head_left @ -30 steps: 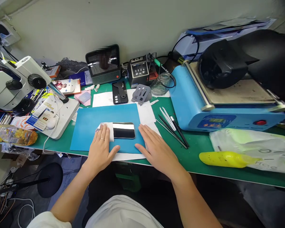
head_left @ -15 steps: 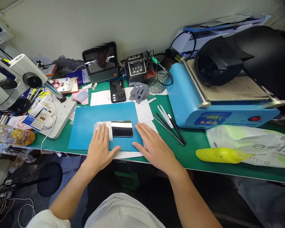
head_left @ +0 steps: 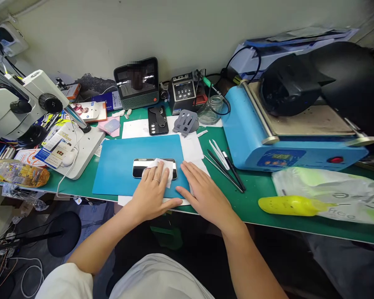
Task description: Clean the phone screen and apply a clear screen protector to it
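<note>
My left hand (head_left: 149, 195) lies with its fingers flat on a white wipe (head_left: 168, 166), pressing it onto the middle of a smartphone (head_left: 139, 169). The phone rests lengthwise on a blue mat (head_left: 112, 166), its glossy front reflecting white and dark bands. Both ends of it show; the wipe and fingers cover its centre. My right hand (head_left: 205, 193) is stretched out flat at the mat's right edge, close to the phone's right end, and grips nothing that I can see. White paper (head_left: 193, 145) shows from under the mat.
Tweezers and pen-like tools (head_left: 224, 160) lie right of the mat. Behind it are a dark phone back (head_left: 158, 124), a grey slotted bracket (head_left: 186, 121) and a glass jar (head_left: 210, 112). A microscope (head_left: 50, 99) stands left, a blue heating machine (head_left: 246, 133) right, a yellow bottle (head_left: 288, 205) in front.
My left hand has slid the wipe rightward along the phone, from its left end to its middle, uncovering the left end. The right hand stays at the mat's edge. The view has shifted slightly.
</note>
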`<action>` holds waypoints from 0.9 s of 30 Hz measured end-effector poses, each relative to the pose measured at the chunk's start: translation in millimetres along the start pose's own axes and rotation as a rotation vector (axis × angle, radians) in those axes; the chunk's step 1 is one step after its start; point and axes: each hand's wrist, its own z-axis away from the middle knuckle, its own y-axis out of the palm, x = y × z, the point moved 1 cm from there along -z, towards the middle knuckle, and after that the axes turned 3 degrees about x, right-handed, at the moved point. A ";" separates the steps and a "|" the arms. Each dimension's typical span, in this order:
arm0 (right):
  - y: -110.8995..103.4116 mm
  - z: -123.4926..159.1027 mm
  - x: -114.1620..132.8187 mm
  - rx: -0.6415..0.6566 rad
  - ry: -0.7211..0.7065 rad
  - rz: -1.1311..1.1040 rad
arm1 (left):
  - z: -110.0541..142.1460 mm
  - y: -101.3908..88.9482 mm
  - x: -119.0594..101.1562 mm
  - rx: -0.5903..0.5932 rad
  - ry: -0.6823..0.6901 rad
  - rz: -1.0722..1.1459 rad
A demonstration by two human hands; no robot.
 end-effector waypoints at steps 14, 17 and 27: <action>0.5 -3.0 -2.7 0.019 0.000 0.012 | -0.6 2.5 -13.1 0.012 0.025 0.000; 0.7 -2.0 -0.4 0.013 0.012 0.018 | 7.6 2.4 5.4 -0.021 -0.045 0.028; 2.0 -2.4 0.4 -0.032 0.016 0.020 | -12.1 -3.5 -10.6 0.005 -0.049 0.018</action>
